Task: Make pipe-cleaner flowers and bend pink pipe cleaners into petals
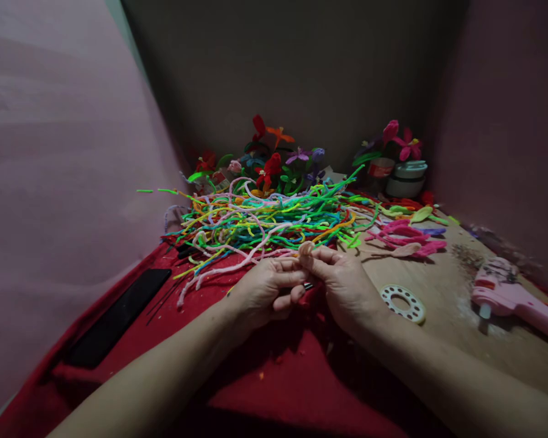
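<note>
My left hand [281, 283] and my right hand [340, 277] meet over the front of the table, fingertips together. Between thumb and fingers my right hand pinches a small pale pink pipe cleaner loop [306, 247]. The left fingers are curled and press close to the same piece; their exact grip on it is partly hidden. Just behind both hands lies a large tangled heap of coloured pipe cleaners [256, 219], mostly green, pink and yellow. To the right of the heap are several shaped pink pipe cleaner petals [406, 237].
A black phone-like slab [119, 316] lies left on the red cloth [274, 377]. At right are a white ring with holes [402, 303] and a pink glue gun [506, 295]. Pipe cleaner flowers [269, 170] and a lidded pale jar [406, 178] stand at the back wall.
</note>
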Motion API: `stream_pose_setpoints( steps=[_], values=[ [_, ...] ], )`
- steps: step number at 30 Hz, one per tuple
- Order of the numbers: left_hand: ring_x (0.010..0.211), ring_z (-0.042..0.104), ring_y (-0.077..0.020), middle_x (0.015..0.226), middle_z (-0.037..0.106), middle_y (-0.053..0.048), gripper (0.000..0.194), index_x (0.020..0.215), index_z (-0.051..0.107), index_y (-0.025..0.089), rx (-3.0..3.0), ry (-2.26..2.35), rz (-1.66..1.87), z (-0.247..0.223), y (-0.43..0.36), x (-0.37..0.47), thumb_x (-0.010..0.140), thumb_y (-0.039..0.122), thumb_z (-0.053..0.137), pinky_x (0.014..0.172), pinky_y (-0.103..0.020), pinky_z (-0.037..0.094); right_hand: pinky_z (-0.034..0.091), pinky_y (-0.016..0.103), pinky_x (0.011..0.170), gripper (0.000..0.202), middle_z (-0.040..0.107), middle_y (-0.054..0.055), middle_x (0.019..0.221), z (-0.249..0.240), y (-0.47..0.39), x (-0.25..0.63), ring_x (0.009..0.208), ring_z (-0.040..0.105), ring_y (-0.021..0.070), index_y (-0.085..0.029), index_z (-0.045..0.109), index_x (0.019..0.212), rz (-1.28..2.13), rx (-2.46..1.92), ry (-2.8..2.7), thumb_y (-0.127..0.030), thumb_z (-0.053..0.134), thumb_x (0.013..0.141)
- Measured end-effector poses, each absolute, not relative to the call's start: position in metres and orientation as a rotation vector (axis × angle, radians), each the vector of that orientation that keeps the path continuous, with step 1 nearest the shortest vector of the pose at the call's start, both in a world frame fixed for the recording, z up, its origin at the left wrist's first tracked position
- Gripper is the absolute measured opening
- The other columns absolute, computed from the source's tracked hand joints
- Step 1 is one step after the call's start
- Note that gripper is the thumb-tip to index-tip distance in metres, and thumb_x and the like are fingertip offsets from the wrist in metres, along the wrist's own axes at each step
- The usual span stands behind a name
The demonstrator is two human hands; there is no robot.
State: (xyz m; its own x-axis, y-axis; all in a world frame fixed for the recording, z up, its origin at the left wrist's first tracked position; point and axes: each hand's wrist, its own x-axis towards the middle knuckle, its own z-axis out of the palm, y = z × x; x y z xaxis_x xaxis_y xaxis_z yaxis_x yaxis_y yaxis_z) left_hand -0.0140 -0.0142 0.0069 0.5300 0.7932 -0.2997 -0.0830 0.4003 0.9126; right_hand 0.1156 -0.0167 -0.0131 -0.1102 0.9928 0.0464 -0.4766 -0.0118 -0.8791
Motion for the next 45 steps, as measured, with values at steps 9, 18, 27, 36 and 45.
stream_pose_setpoints(
  steps=[9,18,27,36,45],
  values=[
    [0.025,0.034,-0.0031,0.045,0.055,0.003,0.024,0.08,0.052,0.014,1.325,0.939,0.375,0.013,-0.014,-0.023,0.079,0.037,0.052,0.027,-0.013,0.02,0.02,0.022,0.04,0.034,0.037,-0.007,0.044,-0.011,-0.014,0.12,0.039,0.028,0.0049,-0.016,0.049,0.056,1.474,-0.859,-0.906,-0.044,0.067,0.065],
    [0.068,0.057,-0.0096,0.085,0.065,-0.002,0.03,0.095,0.061,0.014,1.727,1.183,0.973,0.032,-0.016,-0.026,0.073,0.034,0.063,0.06,-0.019,0.043,0.015,0.023,0.04,0.027,0.033,-0.008,0.041,-0.01,-0.016,0.119,0.038,0.025,0.0051,-0.017,0.047,0.05,1.493,-0.952,-0.974,-0.032,0.063,0.065],
    [0.08,0.06,-0.017,0.081,0.068,-0.005,0.017,0.083,0.07,0.013,1.779,1.167,0.969,0.028,-0.013,-0.028,0.073,0.025,0.062,0.077,-0.027,0.046,0.017,0.023,0.039,0.018,0.038,-0.007,0.036,-0.012,-0.02,0.117,0.034,0.028,0.0051,-0.016,0.05,0.049,1.606,-1.016,-1.117,-0.022,0.062,0.061],
    [0.072,0.057,-0.0119,0.075,0.065,-0.002,0.011,0.076,0.069,0.012,1.697,0.99,0.692,0.034,-0.008,-0.038,0.07,0.021,0.063,0.068,-0.021,0.044,0.018,0.023,0.04,0.012,0.041,-0.006,0.037,-0.004,-0.023,0.118,0.035,0.03,0.0054,-0.016,0.054,0.047,1.704,-1.007,-1.253,-0.016,0.059,0.058],
    [0.064,0.054,-0.0103,0.069,0.061,-0.001,0.008,0.073,0.066,0.013,1.83,1.07,0.745,0.027,-0.008,-0.038,0.072,0.015,0.058,0.062,-0.02,0.042,0.02,0.022,0.041,0.016,0.04,-0.006,0.039,-0.006,-0.023,0.114,0.038,0.03,0.006,-0.017,0.052,0.046,1.632,-1.054,-1.309,-0.02,0.06,0.059]
  ],
)
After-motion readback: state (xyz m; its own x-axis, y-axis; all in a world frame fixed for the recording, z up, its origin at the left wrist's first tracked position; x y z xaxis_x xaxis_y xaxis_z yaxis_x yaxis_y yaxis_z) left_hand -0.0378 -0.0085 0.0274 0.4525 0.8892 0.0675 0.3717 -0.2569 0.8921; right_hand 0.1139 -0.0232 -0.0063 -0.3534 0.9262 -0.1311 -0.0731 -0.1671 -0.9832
